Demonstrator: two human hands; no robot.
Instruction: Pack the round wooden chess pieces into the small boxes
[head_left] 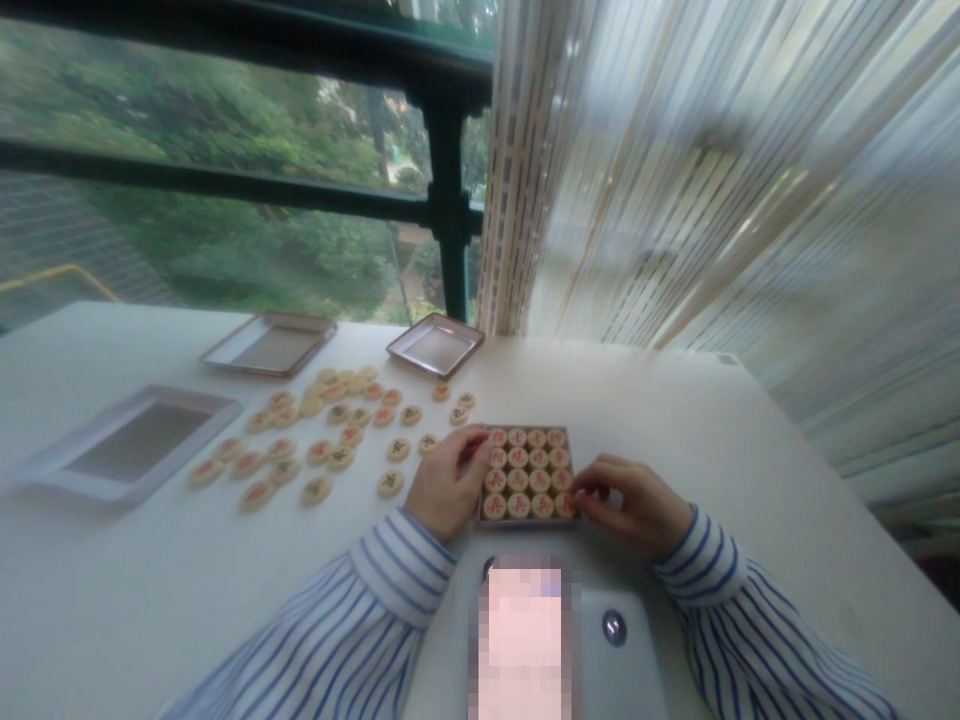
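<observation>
A blurred phone [525,635] fronts the tray [525,522], and the discs [538,480] inside look light, hard, best rim-pinched, left hand [444,490] curled at its left wall, right hand [634,505] at its near-right corner, grips unclear!

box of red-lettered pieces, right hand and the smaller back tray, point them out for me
box [526,522], head view: rim along its near side
right hand [636,504], head view: middle of the back of the hand
smaller back tray [436,345], head view: bare inner floor
</observation>
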